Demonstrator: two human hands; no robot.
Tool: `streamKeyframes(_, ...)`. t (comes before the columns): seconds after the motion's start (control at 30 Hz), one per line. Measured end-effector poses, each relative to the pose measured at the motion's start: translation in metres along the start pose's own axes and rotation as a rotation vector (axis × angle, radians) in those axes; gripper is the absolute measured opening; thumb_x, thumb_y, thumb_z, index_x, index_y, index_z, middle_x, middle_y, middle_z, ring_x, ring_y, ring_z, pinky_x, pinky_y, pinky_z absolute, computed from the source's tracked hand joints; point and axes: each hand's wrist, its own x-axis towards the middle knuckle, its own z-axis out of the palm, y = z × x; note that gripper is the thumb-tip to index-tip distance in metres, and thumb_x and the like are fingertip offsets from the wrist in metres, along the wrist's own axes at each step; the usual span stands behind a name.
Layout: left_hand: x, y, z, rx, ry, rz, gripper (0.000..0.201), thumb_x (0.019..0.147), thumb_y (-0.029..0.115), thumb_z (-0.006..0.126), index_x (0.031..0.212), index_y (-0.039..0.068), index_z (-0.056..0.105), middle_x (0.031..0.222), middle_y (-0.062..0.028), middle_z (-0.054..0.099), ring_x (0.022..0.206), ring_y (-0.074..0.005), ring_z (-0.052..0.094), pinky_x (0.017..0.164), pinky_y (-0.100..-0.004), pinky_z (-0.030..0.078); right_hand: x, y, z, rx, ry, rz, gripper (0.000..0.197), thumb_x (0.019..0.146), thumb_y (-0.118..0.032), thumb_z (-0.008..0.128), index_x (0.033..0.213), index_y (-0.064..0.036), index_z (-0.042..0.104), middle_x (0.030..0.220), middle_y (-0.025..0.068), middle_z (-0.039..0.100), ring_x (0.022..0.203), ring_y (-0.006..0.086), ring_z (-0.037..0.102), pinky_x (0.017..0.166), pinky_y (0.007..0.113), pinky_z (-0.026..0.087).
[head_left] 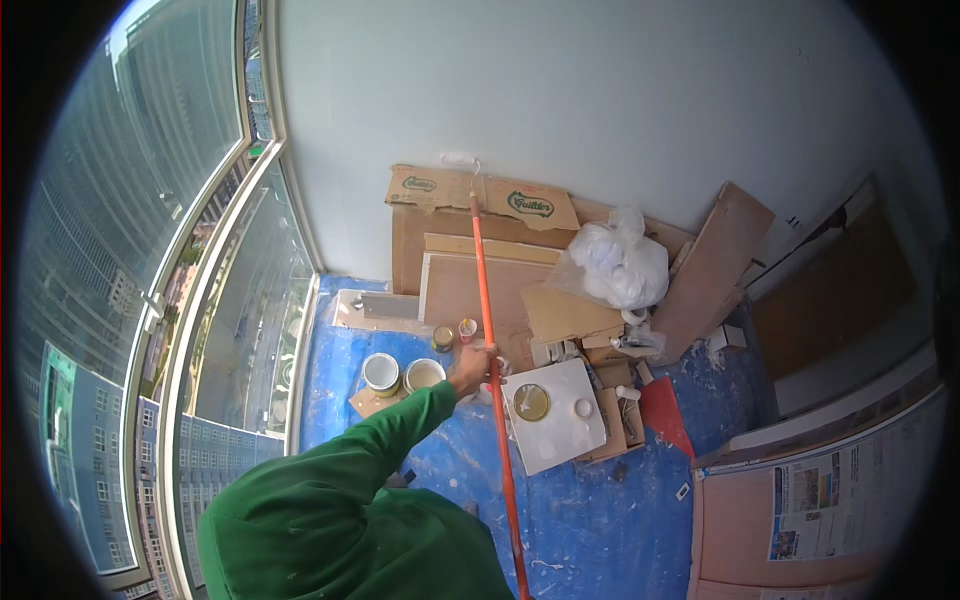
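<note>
My left hand (468, 370), at the end of a green sleeve, is wrapped round the orange extension pole (483, 275) of a paint roller. The pole runs from the lower edge of the view up to the wall. At its far end, a white roller head (459, 158) is at the pale wall (600, 100), just above a cardboard sheet (510, 198). Below and left of the hand stand two open paint cans, one (381, 372) with white inside and another (425, 374) partly behind my sleeve. My right hand is out of view.
Boards and a white plastic bag (625, 262) lean along the wall. A white board (556, 415) carrying a round lid lies right of the pole, beside a cardboard box (618, 425). Blue sheeting (590, 510) covers the floor. Tall windows (240, 300) line the left side.
</note>
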Motion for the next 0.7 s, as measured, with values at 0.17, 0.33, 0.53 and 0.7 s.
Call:
streamKeyframes(0.17, -0.009, -0.019, 0.007, 0.066, -0.027, -0.032, 0.029, 0.093, 0.024, 0.051, 0.093, -0.005, 0.053, 0.077, -0.0134, 0.058, 0.065, -0.0273, 0.065, 0.056, -0.0465, 0.059, -0.017, 0.003, -0.008, -0.019, 0.014, 0.042, 0.04, 0.089, -0.028, 0.061, 0.121, -0.0032, 0.057, 0.076, 0.0017, 0.059, 0.063, 0.0097, 0.044, 0.054, 0.028, 0.039)
streamKeyframes(0.33, 0.007, -0.013, 0.018, 0.05, -0.019, -0.059, 0.029, 0.094, 0.024, 0.05, 0.09, -0.005, 0.052, 0.077, -0.0147, 0.058, 0.067, -0.0283, 0.064, 0.057, -0.0483, 0.059, -0.035, 0.006, -0.018, -0.065, 0.011, 0.064, 0.041, 0.089, -0.029, 0.061, 0.119, -0.0019, 0.058, 0.075, 0.0015, 0.058, 0.064, 0.0097, 0.044, 0.055, 0.028, 0.04)
streamKeyframes(0.53, 0.032, -0.001, 0.04, 0.137, 0.019, -0.017, 0.03, 0.094, 0.023, 0.049, 0.084, -0.005, 0.05, 0.077, -0.0181, 0.059, 0.065, -0.0304, 0.065, 0.052, -0.0465, 0.058, -0.036, 0.023, -0.028, 0.01, 0.043, 0.186, 0.044, 0.087, -0.032, 0.064, 0.117, -0.0006, 0.06, 0.076, 0.0001, 0.057, 0.065, 0.0085, 0.045, 0.055, 0.026, 0.04)
streamKeyframes(0.7, -0.017, 0.051, 0.09, 0.202, -0.026, 0.14, 0.038, 0.095, 0.026, 0.047, 0.085, -0.011, 0.052, 0.071, -0.0191, 0.061, 0.055, -0.0288, 0.065, 0.046, -0.0419, 0.058, -0.014, 0.014, -0.041, 0.077, 0.088, 0.061, 0.047, 0.087, -0.035, 0.065, 0.118, 0.0007, 0.06, 0.078, -0.0013, 0.057, 0.065, 0.0086, 0.044, 0.055, 0.025, 0.038)
